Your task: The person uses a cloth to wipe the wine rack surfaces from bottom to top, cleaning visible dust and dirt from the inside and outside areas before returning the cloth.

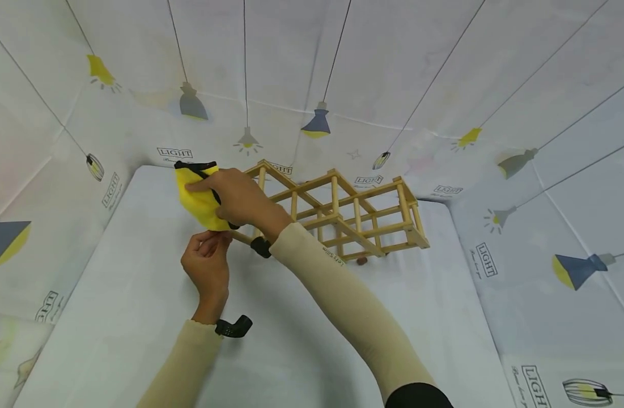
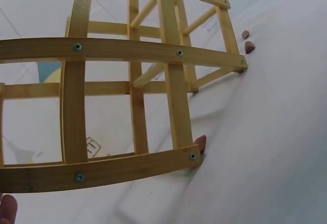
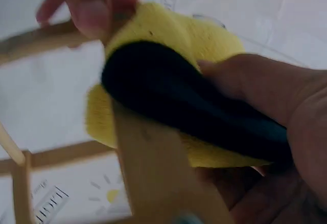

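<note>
My right hand [image 1: 240, 195] grips a yellow cloth [image 1: 195, 205] with black edging, held against the near left end of a wooden slatted rack [image 1: 335, 195]. In the right wrist view the fuzzy cloth [image 3: 217, 40] and its broad black band [image 3: 153, 88] wrap over a flat slat [image 3: 153, 168]. Just below the cloth, my left hand [image 1: 208, 266] pinches the rack's end. Its thumb and fingers show on the bar in the right wrist view, while the left wrist view catches only a fingertip [image 2: 7, 209] by the lower rail [image 2: 127, 169].
The rack stands tilted on a white surface [image 1: 153, 317], with small brown stones [image 2: 249, 47] around its base. Behind it rises a white backdrop [image 1: 419, 45] printed with lamps. A black device [image 1: 234, 327] is strapped at my left wrist, another [image 1: 261, 247] at my right.
</note>
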`<state>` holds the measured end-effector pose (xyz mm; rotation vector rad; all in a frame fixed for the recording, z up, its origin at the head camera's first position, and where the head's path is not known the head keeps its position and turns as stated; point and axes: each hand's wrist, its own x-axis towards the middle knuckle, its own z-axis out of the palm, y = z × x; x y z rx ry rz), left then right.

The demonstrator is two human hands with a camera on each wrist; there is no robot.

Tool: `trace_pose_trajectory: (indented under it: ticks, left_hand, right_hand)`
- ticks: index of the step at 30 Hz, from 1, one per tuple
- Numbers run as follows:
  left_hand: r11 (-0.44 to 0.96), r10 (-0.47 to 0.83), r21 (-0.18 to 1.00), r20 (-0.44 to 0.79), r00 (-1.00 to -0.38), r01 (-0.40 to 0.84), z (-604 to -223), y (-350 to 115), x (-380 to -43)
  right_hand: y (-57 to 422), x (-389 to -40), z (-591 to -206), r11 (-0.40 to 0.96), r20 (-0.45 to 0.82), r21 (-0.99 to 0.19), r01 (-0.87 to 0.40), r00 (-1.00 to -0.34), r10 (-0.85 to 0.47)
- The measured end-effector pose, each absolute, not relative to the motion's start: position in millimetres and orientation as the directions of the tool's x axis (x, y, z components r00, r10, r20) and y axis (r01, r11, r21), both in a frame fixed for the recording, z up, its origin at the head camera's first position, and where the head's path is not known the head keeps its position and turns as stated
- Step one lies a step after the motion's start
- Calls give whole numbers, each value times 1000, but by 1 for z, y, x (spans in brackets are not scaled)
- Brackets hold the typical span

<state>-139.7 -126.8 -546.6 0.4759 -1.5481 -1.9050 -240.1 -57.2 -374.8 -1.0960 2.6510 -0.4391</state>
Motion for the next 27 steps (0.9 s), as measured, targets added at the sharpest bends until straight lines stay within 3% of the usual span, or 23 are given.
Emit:
trace_pose_trajectory:
  ticks: [5, 9, 13, 17, 20, 24, 27]
  left_hand:
    - [-98, -659, 966, 118, -742, 241, -547, -127, -140]
    - [-87, -661, 961, 140, -737, 261, -547, -126, -142]
    - [-57, -668, 959, 169, -725, 276, -548, -127, -142]
    - [-22, -668, 963, 185, -720, 267, -548, -127, -140]
    - [-14, -666, 964, 189, -722, 265, -548, -128, -141]
    - [-25, -658, 962, 190, -729, 273, -550, -130, -141]
    - [-27, -652, 963, 186, -735, 267, -549, -131, -142]
  right_hand:
    - [-39, -242, -343, 744, -132, -286, -603, -745, -654]
    - [-37, -242, -335, 743, -51, -291, -603, -765, -642]
    - [-51, -241, -360, 662, 23, -334, -671, -707, -706]
    - [-54, -239, -375, 632, -82, -328, -702, -645, -760]
    - [-47, -238, -361, 656, -152, -298, -694, -644, -750]
    - [-32, -243, -334, 709, -150, -255, -657, -698, -701]
    - [-24, -252, -323, 726, -66, -285, -626, -743, -666]
